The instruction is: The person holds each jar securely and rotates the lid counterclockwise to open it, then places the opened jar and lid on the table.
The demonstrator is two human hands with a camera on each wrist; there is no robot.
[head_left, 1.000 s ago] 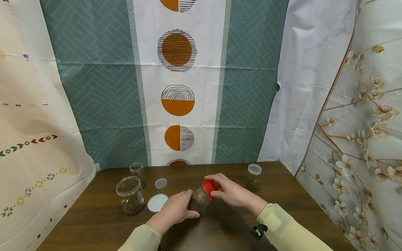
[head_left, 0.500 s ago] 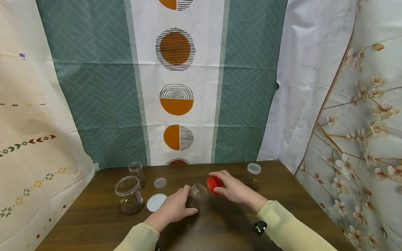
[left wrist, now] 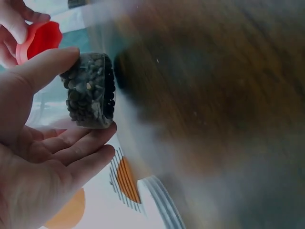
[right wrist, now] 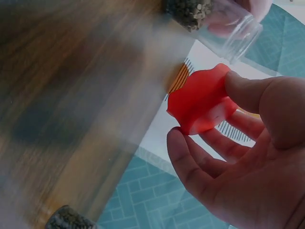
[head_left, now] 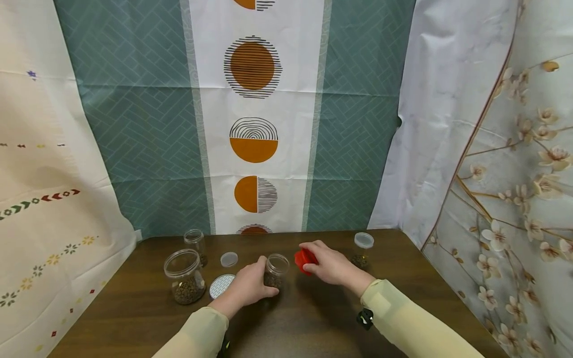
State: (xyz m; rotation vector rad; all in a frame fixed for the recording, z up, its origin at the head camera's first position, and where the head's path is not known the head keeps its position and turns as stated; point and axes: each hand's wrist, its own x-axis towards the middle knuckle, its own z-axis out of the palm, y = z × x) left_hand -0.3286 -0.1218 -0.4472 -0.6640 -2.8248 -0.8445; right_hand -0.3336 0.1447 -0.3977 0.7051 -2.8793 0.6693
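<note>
My left hand (head_left: 246, 286) grips a clear jar (head_left: 274, 280) around its side. Dark brown pellets fill the lower part of this jar, and its mouth is uncovered. In the left wrist view, thumb and fingers lie on opposite sides of the jar (left wrist: 88, 90), its base close over the tabletop. To the right of the mouth, my right hand (head_left: 330, 264) pinches a red lid (head_left: 304, 259) with a wavy edge. The right wrist view has the thumb and fingertips on the rim of that lid (right wrist: 202, 100), apart from the jar.
Left of the hands stand a wide open jar (head_left: 188, 286) of pellets and a narrower jar (head_left: 195, 241). A small clear lid (head_left: 229, 259) and a round white-lined lid (head_left: 221, 286) lie on the wooden table (head_left: 295, 328). A capped jar (head_left: 360, 253) stands beyond the right hand.
The red lid has come off the jar and moved right with my right hand. My left hand has turned the jar from tilted to nearly upright.
</note>
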